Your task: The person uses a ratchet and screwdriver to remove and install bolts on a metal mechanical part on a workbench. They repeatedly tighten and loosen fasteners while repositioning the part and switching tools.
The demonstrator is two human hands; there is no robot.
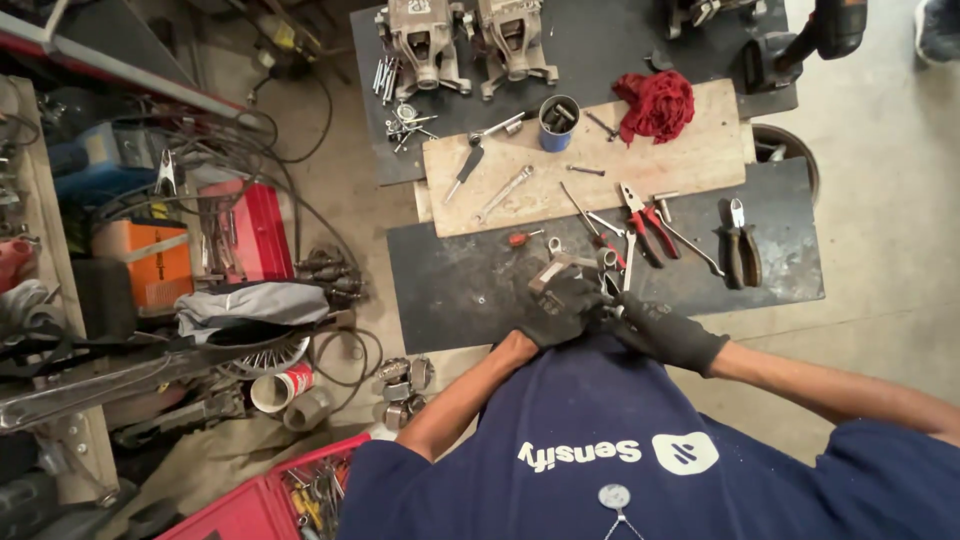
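With the gloved left hand gripping the small metal part, keep it steady while the gloved right hand, fingers curled closed at the part's edge, works above the dark mat.

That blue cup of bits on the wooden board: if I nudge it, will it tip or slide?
The blue cup stands upright, taller than wide, with tools poking out, so it is probably top-heavy and apt to tip. On the bare wooden board it likely grips rather than slides.

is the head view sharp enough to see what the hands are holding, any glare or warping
Head view: evenly lit with soft shadows and no strong glare; wide-angle warping bends the edges. The black-gloved left hand and right hand meet over a small metal part, too small and dark to identify; the red rag reads clearly.
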